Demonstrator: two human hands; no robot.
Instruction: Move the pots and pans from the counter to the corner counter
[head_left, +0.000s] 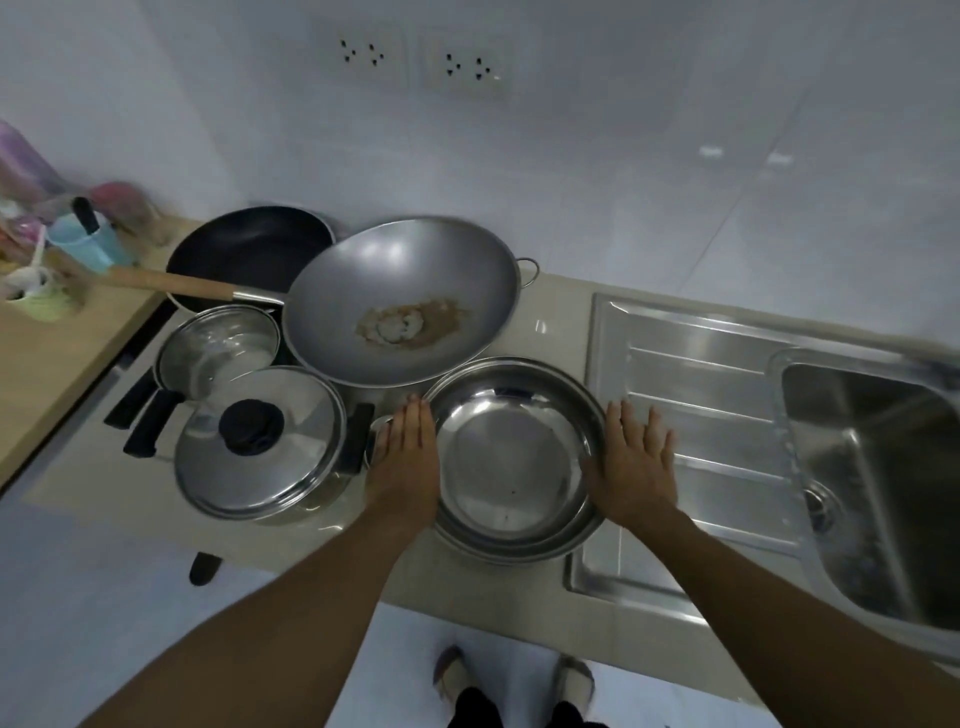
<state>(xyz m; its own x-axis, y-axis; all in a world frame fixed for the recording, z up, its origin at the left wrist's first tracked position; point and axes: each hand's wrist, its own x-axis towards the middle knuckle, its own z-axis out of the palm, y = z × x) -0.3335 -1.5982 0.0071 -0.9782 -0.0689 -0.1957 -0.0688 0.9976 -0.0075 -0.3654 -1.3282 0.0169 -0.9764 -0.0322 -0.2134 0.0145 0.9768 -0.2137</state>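
Observation:
A wide steel basin (511, 457) sits at the counter's front edge beside the sink. My left hand (405, 462) lies flat against its left rim and my right hand (636, 467) against its right rim, fingers spread, neither curled under it. Behind it rests a grey wok (402, 299) with brown residue in its bottom. To the left stands a lidded steel pot (260, 441) with a black knob. Further back are a small steel saucepan (218, 351) and a black frying pan (249, 249) with a wooden handle.
The steel sink (872, 467) and its drainboard (691, 395) fill the right side. A wooden counter (47, 358) at the left carries a blue cup (88, 244) and other small containers. Wall sockets (410, 60) sit above. The beige counter (119, 493) ends at my feet.

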